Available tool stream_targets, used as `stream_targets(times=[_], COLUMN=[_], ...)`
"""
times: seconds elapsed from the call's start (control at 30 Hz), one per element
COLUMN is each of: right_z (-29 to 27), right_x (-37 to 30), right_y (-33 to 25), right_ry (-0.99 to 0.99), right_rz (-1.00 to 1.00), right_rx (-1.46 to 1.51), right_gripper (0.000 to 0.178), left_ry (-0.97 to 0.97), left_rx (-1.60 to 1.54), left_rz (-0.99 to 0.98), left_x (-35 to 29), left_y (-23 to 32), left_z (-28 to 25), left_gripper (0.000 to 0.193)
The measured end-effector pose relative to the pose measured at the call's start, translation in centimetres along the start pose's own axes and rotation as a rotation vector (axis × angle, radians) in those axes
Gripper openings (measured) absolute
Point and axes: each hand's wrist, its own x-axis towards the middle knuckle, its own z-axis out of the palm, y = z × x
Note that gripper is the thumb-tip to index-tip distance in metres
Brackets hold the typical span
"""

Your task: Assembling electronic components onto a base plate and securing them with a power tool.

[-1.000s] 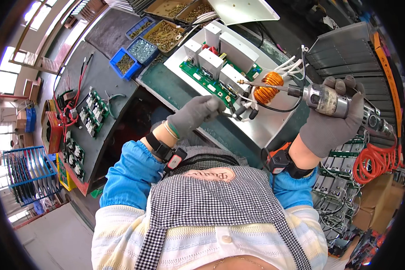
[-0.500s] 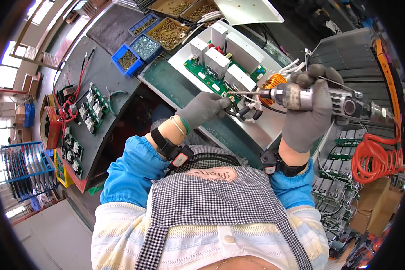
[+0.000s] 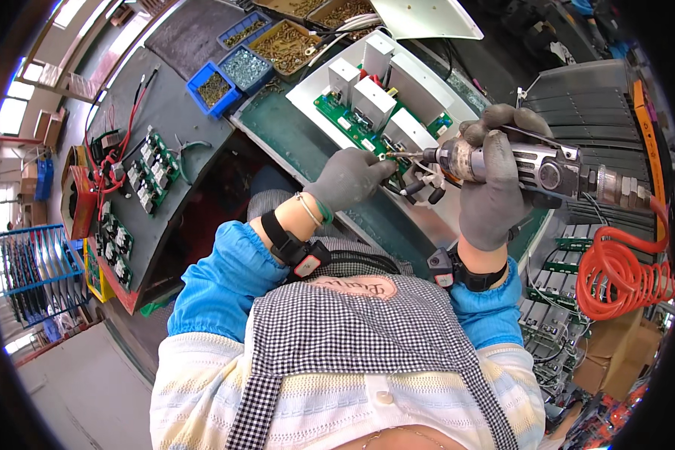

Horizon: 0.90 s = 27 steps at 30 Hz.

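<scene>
Head view: my right hand is wrapped fully round the grey pneumatic screwdriver, fingers closed on its barrel, with the bit levelled toward the green circuit board that sits in the white metal chassis on the tabletop. My left hand, gloved, has its fingers curled and pinched at the bit tip just beside the board's edge; I take it to be steadying a screw there, though the tip is too small to tell.

Risks noted:
- My left fingertips lie right at the bit. If the driver spins with them there, the glove could snag.
- The bit comes in at a slant. A skewed start could cross-thread the screw or let the bit jump onto board components.
- Loose black leads hang below the tip and could be pinched or caught.
- The coiled orange air hose trails to my right; its pull could drag the tool off line.
- A dropped screw could lodge under the board.
</scene>
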Motion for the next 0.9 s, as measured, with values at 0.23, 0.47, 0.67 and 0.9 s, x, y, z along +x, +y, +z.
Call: stream_targets(times=[0.23, 0.47, 0.67, 0.9], right_z=[0.8, 2.8, 4.5, 4.2], right_x=[0.4, 2.6, 3.0, 3.5], right_y=[0.6, 0.9, 2.3, 3.6], right_ry=[-0.032, -0.366, -0.433, -0.461], right_rz=[0.021, -0.003, 0.108, 0.097], right_rx=[-0.008, -0.298, -0.179, -0.133], right_gripper=[0.033, 0.026, 0.031, 0.031], left_ry=[-0.015, 0.031, 0.037, 0.009], left_rx=[-0.004, -0.031, -0.093, -0.046], left_rz=[0.007, 0.079, 0.077, 0.018], left_x=[0.2, 0.5, 0.8, 1.1], left_y=[0.0, -1.1, -1.3, -1.1], left_z=[-0.2, 0.4, 0.8, 0.4], left_gripper=[0.043, 0.042, 0.041, 0.046])
